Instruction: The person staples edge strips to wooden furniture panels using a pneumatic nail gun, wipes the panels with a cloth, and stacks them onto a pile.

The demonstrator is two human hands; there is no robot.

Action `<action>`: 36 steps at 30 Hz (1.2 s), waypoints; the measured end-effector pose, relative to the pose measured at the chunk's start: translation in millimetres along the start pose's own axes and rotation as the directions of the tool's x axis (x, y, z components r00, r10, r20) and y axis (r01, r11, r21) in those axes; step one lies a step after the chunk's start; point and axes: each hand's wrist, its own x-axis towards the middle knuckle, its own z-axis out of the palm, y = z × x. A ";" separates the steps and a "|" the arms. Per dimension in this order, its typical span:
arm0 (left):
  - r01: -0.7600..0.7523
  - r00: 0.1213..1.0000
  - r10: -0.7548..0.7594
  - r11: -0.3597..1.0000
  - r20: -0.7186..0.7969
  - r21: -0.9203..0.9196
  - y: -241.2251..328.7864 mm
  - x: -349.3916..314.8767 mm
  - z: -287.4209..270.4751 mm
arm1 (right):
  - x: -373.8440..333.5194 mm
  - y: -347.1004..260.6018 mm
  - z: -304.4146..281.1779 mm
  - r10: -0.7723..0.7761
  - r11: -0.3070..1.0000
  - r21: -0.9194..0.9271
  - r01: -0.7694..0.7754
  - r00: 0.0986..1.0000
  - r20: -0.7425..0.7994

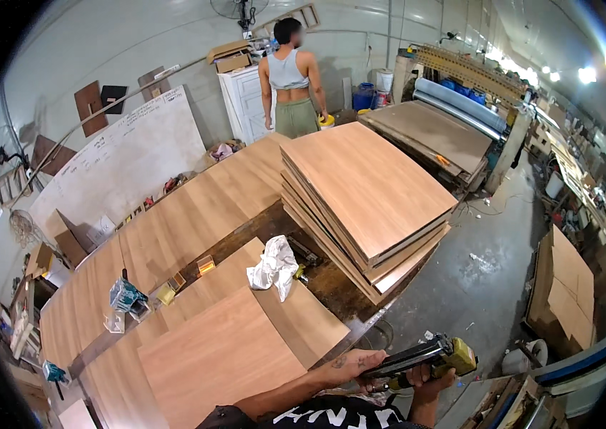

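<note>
pale workshop walls [124, 53] are bent toward the dark rim, by which the clutter along the right side is cropped and blurred. wide wood-grain boards [196, 196] are spread out, partly covered by a stack of panels [371, 189] whose layers can hardly be counted. whatever lies beneath the crumpled white cloth [274, 266] is hidden. a loose panel [221, 357] is cut off by the lower edge. the co-worker's [290, 79] lower legs are hidden; whether the yellow bucket [326, 123] is held cannot be told.

at lower right, near the loose panel, a yellow and black tool [410, 356] is held up before the dark shirt [339, 413]. its narrow end is wrapped by the left hand [352, 365]; its underside is clasped by the right hand [432, 385], whose palm is concealed. its trigger cannot be made out.
</note>
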 end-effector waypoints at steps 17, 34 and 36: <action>0.063 0.997 -0.072 0.965 -0.026 -0.255 7.6 12.6 8.9 | -12.5 0.2 -17.6 -0.043 0.999 -0.021 0.044 0.999 0.028; 0.101 0.993 -0.116 0.944 -0.029 -0.314 0.2 20.2 3.3 | -9.1 1.4 2.7 -0.064 0.989 -0.148 0.027 0.966 -0.251; 0.095 0.993 -0.112 0.946 -0.037 -0.309 2.6 20.2 3.6 | -4.3 -0.8 4.1 -0.058 0.988 -0.150 0.027 0.976 -0.208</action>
